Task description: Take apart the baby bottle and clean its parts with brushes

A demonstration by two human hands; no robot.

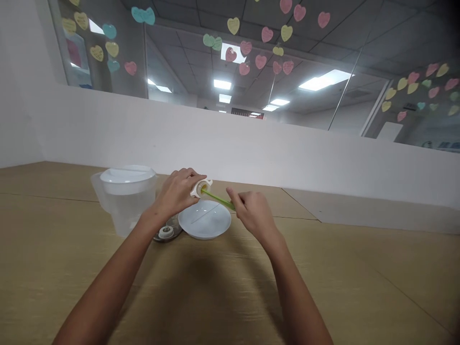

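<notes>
"What's under way?"

"The left hand (176, 194) grips a white cap (201, 188) while the right hand (251, 213) pinches a green rod (219, 199), its tip against the cap."

"And the containers?"

"A lidded clear plastic jug (125, 208), contents unclear, stands left of a white plate (204, 232), below the hands, near the surface's (53, 249) far edge."

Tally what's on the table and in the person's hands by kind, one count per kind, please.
Clear plastic pitcher with white lid: 1
Round white plate: 1
Round clear glass vessel with white knob: 1 (partly hidden)
White flanged plastic fitting: 1
Slender green rod: 1
Total: 5
</notes>
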